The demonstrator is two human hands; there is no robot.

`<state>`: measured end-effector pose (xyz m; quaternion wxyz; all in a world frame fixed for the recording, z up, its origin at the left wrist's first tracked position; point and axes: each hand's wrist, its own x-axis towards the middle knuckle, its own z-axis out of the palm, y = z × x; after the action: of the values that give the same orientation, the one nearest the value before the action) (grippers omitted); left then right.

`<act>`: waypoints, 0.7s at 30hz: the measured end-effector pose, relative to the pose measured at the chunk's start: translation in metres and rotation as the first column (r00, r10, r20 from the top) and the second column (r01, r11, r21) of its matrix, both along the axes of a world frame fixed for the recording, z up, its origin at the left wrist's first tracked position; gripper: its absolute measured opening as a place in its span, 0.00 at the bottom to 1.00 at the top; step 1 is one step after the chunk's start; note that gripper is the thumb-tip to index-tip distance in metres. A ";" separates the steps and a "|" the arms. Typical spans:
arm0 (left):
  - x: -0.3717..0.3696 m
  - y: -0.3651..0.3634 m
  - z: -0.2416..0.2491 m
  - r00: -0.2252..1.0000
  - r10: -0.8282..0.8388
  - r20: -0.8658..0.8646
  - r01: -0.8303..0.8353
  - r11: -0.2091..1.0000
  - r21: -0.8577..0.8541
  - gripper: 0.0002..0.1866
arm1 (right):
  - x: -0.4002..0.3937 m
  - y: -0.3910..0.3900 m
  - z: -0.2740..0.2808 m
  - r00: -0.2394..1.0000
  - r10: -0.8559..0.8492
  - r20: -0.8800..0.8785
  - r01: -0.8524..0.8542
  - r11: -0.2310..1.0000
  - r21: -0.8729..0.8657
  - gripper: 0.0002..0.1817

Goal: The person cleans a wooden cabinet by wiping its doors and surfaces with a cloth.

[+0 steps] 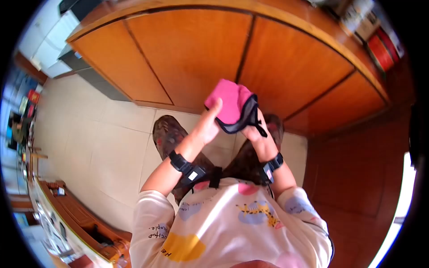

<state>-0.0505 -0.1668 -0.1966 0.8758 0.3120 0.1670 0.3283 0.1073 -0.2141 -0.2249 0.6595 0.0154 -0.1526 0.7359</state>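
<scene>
A pink cloth item (pixel 229 102) with a black edge and a dangling black strap is held up between my two hands, in front of the wooden cabinet. My left hand (pixel 208 125) grips its left side, the thumb lying on the pink face and the other fingers hidden behind. My right hand (pixel 255 130) holds the lower right side near the black edge, its fingers mostly covered by the cloth. Black bands with small boxes are strapped round both wrists.
An orange-brown wooden cabinet (pixel 187 53) stands ahead, with containers and a red round tin (pixel 382 50) on its right top. Pale floor tiles (pixel 111 143) lie below. At the lower left is a wooden table (pixel 80 214) bearing objects. A dark wooden panel (pixel 353 178) rises at right.
</scene>
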 end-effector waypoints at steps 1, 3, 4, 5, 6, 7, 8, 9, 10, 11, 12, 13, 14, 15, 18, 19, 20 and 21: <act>0.003 0.003 -0.004 0.998 0.061 -0.001 -0.061 0.998 0.016 0.32 | 0.002 -0.002 -0.002 0.998 0.013 -0.057 -0.023 0.982 -0.186 0.21; 0.006 -0.004 0.008 0.991 0.134 -0.003 -0.134 0.990 0.047 0.30 | -0.005 -0.017 0.025 0.979 -0.138 0.150 0.192 0.872 -0.451 0.25; 0.008 -0.002 0.006 0.987 0.160 -0.016 -0.159 0.986 0.045 0.30 | -0.005 -0.022 0.041 0.961 -0.161 0.226 0.260 0.807 -0.530 0.27; 0.009 -0.002 0.007 0.981 0.189 -0.030 -0.188 0.981 0.042 0.30 | -0.003 -0.025 0.047 0.964 -0.143 0.224 0.247 0.793 -0.557 0.31; 0.008 -0.001 0.008 0.985 0.173 0.000 -0.173 0.984 0.044 0.29 | 0.006 -0.023 0.032 0.945 -0.113 0.308 0.251 0.851 -0.460 0.39; 0.008 -0.001 0.009 0.986 0.165 -0.011 -0.164 0.986 0.042 0.29 | 0.010 -0.027 0.030 0.959 -0.104 0.262 0.212 0.879 -0.428 0.42; 0.007 -0.001 0.012 0.985 0.172 0.000 -0.172 0.985 0.028 0.29 | 0.013 -0.034 0.032 0.961 -0.096 0.259 0.204 0.879 -0.431 0.42; 0.007 -0.001 0.017 0.984 0.178 0.011 -0.178 0.984 0.014 0.29 | 0.017 -0.040 0.034 0.963 -0.089 0.256 0.197 0.879 -0.434 0.42; 0.009 -0.004 0.022 0.982 0.187 -0.026 -0.186 0.982 0.040 0.30 | 0.017 -0.043 0.036 0.927 -0.121 0.355 0.257 0.893 -0.368 0.42; 0.010 -0.005 0.023 0.984 0.174 -0.031 -0.173 0.984 0.041 0.30 | 0.017 -0.047 0.038 0.879 -0.157 0.451 0.313 0.903 -0.296 0.41; 0.012 -0.005 0.023 0.982 0.180 -0.053 -0.177 0.982 0.061 0.30 | 0.017 -0.051 0.038 0.852 -0.176 0.493 0.335 0.908 -0.254 0.37; 0.015 -0.005 0.024 0.980 0.183 -0.073 -0.176 0.981 0.083 0.30 | 0.014 -0.057 0.040 0.844 -0.214 0.492 0.394 0.870 -0.296 0.31; 0.017 -0.007 0.026 0.977 0.183 -0.112 -0.171 0.980 0.104 0.30 | 0.016 -0.058 0.039 0.814 -0.180 0.552 0.402 0.861 -0.313 0.28; 0.017 -0.008 0.025 0.981 0.162 -0.109 -0.150 0.982 0.112 0.30 | 0.019 -0.057 0.039 0.780 -0.145 0.609 0.413 0.851 -0.325 0.26; 0.019 -0.011 0.019 0.954 0.124 -0.274 -0.047 0.961 0.273 0.30 | 0.021 -0.065 0.017 0.694 -0.151 0.704 0.452 0.852 -0.263 0.26; 0.019 -0.011 0.015 0.939 0.128 -0.319 -0.016 0.943 0.332 0.30 | 0.023 -0.067 0.009 0.679 -0.168 0.715 0.458 0.858 -0.233 0.27; 0.020 -0.014 0.018 0.923 0.114 -0.367 0.023 0.937 0.350 0.29 | 0.025 -0.073 0.000 0.684 -0.166 0.710 0.457 0.856 -0.240 0.27; 0.018 -0.018 0.020 0.901 0.111 -0.419 0.054 0.930 0.363 0.29 | 0.024 -0.079 -0.007 0.695 -0.154 0.703 0.447 0.858 -0.253 0.27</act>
<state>-0.0326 -0.1850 -0.1766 0.7381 0.5319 0.2979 0.2892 0.1316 -0.2927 -0.2316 0.6641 -0.4081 -0.2199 0.5865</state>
